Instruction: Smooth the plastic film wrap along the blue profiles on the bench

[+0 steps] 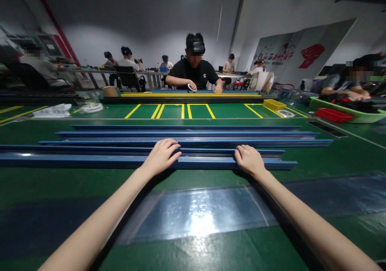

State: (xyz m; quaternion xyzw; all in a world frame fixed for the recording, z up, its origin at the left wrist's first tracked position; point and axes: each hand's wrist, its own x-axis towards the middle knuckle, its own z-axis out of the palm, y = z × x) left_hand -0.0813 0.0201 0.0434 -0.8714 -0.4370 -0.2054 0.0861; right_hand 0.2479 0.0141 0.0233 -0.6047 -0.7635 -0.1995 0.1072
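Note:
A long blue channel-shaped rail (208,163) lies crosswise on the green table (193,259), nearest to me. My left hand (163,156) reaches over it left of the middle, fingers curled over the rail and thumb along its near side. Further right, my right hand (249,159) grips the same rail near its right end, with the fingers bent over it. Fingertips of both hands are partly hidden inside the channel. Just beyond lie several more blue rails (307,143), roughly parallel to the first.
A clear plastic sheet (193,214) lies flat in front of me. Beyond the rails are yellow tape lines (182,111), a yellow tray (273,104), a red tray (334,115) and a phone (327,129). Across the table a person (196,72) works at yellow and black rails (181,99).

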